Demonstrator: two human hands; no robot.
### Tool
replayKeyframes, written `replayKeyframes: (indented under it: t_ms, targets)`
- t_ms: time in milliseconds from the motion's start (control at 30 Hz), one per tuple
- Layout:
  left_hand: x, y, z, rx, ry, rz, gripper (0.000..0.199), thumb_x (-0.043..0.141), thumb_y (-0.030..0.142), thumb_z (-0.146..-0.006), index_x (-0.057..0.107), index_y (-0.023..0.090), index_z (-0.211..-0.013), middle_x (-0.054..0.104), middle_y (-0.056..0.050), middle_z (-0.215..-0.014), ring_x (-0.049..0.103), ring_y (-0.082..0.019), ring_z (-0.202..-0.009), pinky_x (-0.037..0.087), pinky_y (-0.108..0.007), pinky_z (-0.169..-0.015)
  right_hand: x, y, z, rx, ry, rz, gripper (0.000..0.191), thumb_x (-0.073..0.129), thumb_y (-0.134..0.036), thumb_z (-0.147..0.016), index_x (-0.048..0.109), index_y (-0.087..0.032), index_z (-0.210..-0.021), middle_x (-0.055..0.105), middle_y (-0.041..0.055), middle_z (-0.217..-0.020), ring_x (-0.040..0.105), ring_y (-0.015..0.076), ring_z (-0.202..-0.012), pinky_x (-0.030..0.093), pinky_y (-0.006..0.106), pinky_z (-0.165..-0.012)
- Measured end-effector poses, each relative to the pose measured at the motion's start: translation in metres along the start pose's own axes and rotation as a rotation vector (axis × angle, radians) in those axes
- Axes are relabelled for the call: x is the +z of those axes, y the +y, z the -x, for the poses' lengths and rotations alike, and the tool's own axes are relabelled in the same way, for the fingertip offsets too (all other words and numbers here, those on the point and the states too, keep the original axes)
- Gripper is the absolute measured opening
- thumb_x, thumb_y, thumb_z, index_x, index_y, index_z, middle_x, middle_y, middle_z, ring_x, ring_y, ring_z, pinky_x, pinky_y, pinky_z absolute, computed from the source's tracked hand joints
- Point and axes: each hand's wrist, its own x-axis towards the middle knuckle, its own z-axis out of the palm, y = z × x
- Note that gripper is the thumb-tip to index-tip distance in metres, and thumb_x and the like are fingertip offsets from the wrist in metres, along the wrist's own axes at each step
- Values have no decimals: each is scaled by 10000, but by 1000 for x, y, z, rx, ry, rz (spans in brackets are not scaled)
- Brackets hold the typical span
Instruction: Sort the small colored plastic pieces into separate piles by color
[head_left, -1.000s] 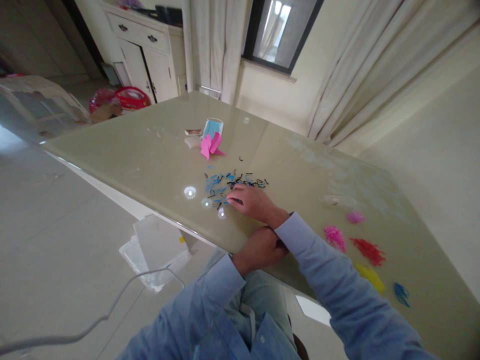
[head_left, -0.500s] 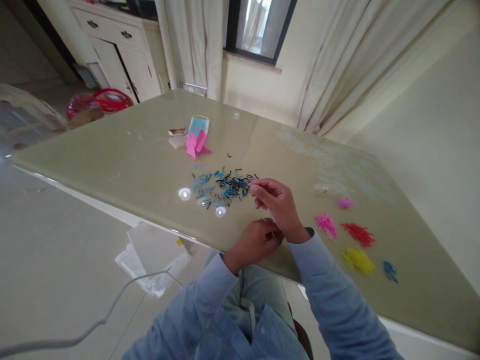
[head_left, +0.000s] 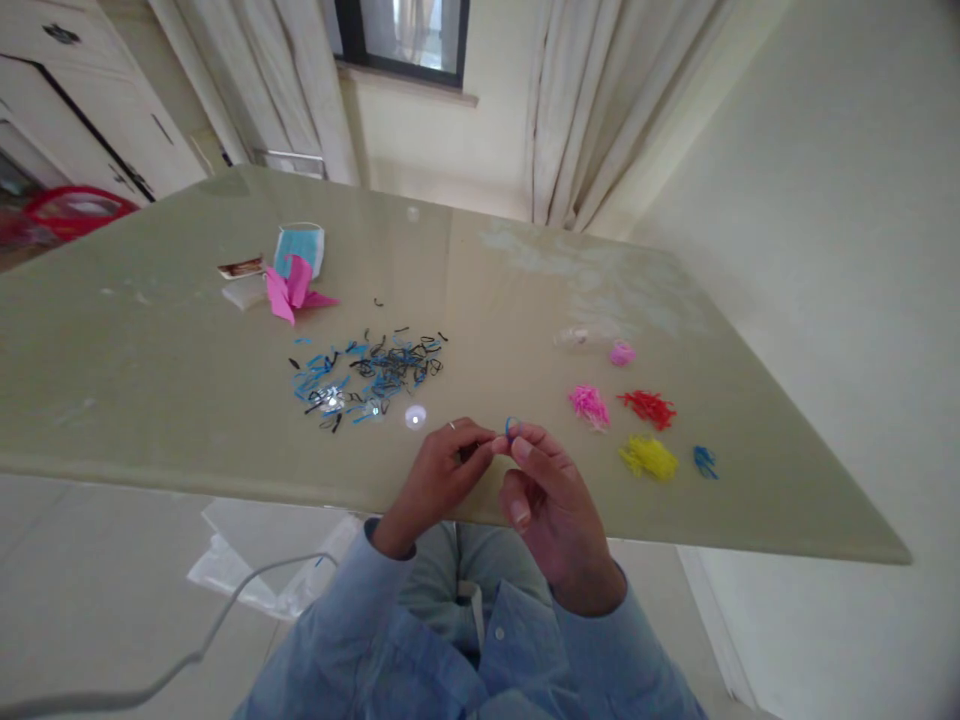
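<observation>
Between the thumb and index finger of my right hand [head_left: 556, 500] is a small blue rubber band [head_left: 511, 424], with a loop showing above the fingertips. My left hand [head_left: 444, 470] is closed, its thumb and index fingertip pressed together and meeting the right fingertips; whatever it pinches is too small to make out. Left of my hands lies a scattered pile of black and blue rubber bands [head_left: 390, 368]. Over on the right are separate heaps: pink bands [head_left: 589, 405], red bands [head_left: 648, 408], yellow bands [head_left: 649, 457] and a small blue heap [head_left: 704, 461].
A pink folded paper shape [head_left: 294, 290], a face mask [head_left: 301, 246] and a small packet [head_left: 241, 268] lie at the back left of the table [head_left: 480, 300]. Clear plastic [head_left: 585, 335] and a pink bundle [head_left: 622, 354] sit at the right. A cable [head_left: 202, 645] crosses the lower left.
My right hand has left the edge of the black and blue pile and come back to my left hand, holding a blue rubber band. The view has turned to the right.
</observation>
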Motion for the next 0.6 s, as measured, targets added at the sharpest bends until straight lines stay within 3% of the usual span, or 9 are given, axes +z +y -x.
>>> replayKeyframes:
  t_ms: [300,600]
  targets:
    - [-3,0,-1,-61,24,-10,187,605,292,-908,760,188,-888,736,-39,-853,660,-164,-802,484,-260,-732,-21,-6,3,13,47,-2,230,820,-326,-731,694,-216,-889,766,-15,-875,496,15,-335,391,114,-295]
    - [-3,-2,0,-93,51,-42,199,618,319,-905,771,192,-914,725,-24,-822,630,-148,-751,471,-242,-677,-24,-18,-4,-92,80,2,209,795,-314,-750,658,-218,-876,752,-41,-839,496,17,-347,385,120,-305]
